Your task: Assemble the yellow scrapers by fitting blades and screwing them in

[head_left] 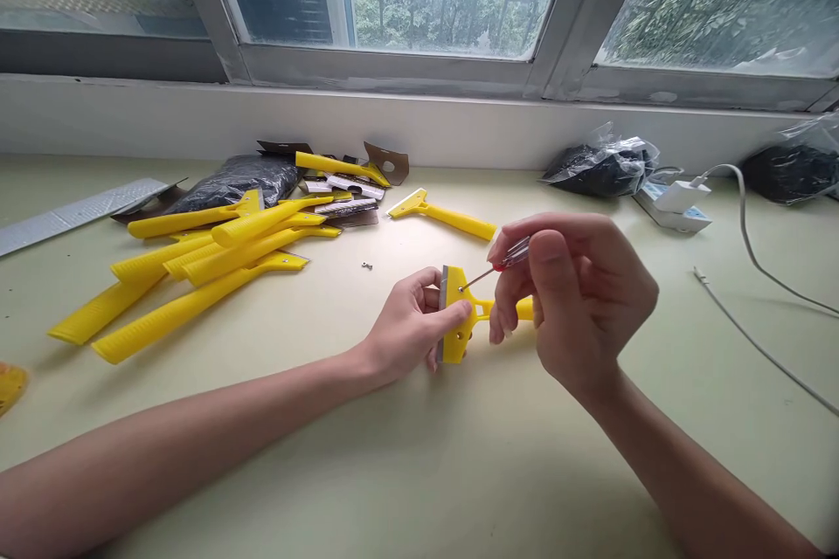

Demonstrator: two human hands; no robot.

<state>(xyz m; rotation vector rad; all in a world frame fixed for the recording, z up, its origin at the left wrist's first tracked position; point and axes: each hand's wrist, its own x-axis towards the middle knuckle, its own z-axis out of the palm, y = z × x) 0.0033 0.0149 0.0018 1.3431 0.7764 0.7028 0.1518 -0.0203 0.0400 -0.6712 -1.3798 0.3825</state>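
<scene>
My left hand (410, 319) grips the head of a yellow scraper (457, 327), thumb on top and fingers underneath. A metal blade runs along the scraper's left edge, and its handle stretches right, partly hidden behind my other hand. Between the thumb and fingers of my right hand (577, 297) is a small screwdriver (515, 256) with a clear and red handle. Its thin shaft slants down to the left, the tip at a screw in the upper part of the scraper's head. Small metal screws (367, 265) lie on the table left of the scraper.
Several yellow scrapers (203, 271) are piled at the left. Another scraper (452, 217) lies behind my hands. Black plastic bags (596, 168) sit along the wall. A power strip (672, 208) and a white cable (760, 345) are at the right, below the windows.
</scene>
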